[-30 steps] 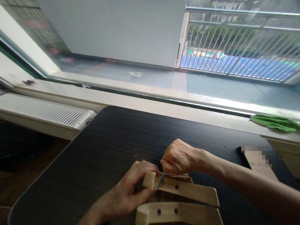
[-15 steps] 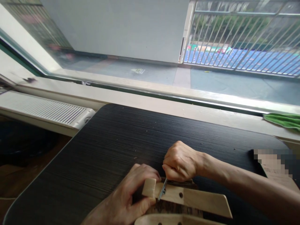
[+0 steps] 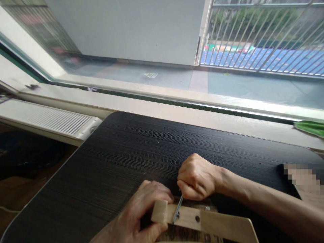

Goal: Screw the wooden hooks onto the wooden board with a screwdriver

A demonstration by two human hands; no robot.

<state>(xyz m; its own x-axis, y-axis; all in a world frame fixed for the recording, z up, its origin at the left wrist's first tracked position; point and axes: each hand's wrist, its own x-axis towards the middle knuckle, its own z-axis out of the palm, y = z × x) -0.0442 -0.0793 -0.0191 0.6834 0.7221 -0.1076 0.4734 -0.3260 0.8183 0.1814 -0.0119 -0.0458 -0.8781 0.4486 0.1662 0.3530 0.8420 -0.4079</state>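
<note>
My left hand (image 3: 149,206) is closed around the end of a pale wooden piece, with its thumb near me and its fingers behind. A short wooden block (image 3: 159,211) stands up at that end, next to a long flat wooden bar (image 3: 217,222) with dark holes. In my right hand (image 3: 196,177), shut in a fist, is a slim silver metal tool (image 3: 179,207); its handle is hidden by the fingers. The tool slants down across the bar beside a small bolt (image 3: 178,215). Under the bar shows a brown surface with dark printed characters (image 3: 192,233).
The black table (image 3: 101,165) has light crumbs on it. A dark-edged object, partly pixelated (image 3: 303,182), lies at the right. Beyond are a window sill (image 3: 157,107), a green cloth (image 3: 310,127) and a white radiator (image 3: 48,116) at the left.
The wooden piece sits a little lower in view, and the second wooden bar near me has almost left the picture. My right fist, still on the tool, has shifted only slightly.
</note>
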